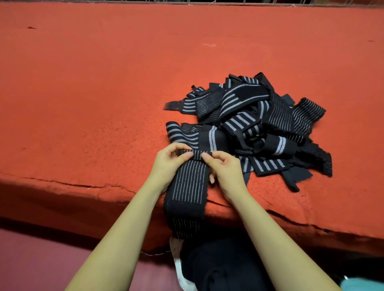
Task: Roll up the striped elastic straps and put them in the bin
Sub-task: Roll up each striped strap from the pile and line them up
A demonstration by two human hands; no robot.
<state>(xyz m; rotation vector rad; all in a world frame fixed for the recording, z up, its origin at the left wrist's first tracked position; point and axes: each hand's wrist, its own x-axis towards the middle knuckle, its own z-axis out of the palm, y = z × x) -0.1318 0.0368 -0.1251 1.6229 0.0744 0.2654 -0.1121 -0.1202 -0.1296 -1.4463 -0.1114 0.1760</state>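
Both hands are at the near side of the red-covered bench (104,83), working one black strap (190,182) with thin grey stripes. The left hand (170,162) and the right hand (225,169) meet at the strap's far end, where it is turned over into a small tight roll (194,154). The fingers (186,156) of each hand are curled in and pinch that roll from either side, thumbs on top. From the roll the strap runs back toward the person, lies flat between the wrists and hangs over the bench edge. Just beyond and to the right sits the pile of striped straps (259,124), loose and tangled, touching the roll's far side. A wire mesh (228,2) lines the bench's far edge, and dark cloth (218,268) lies below the near edge.
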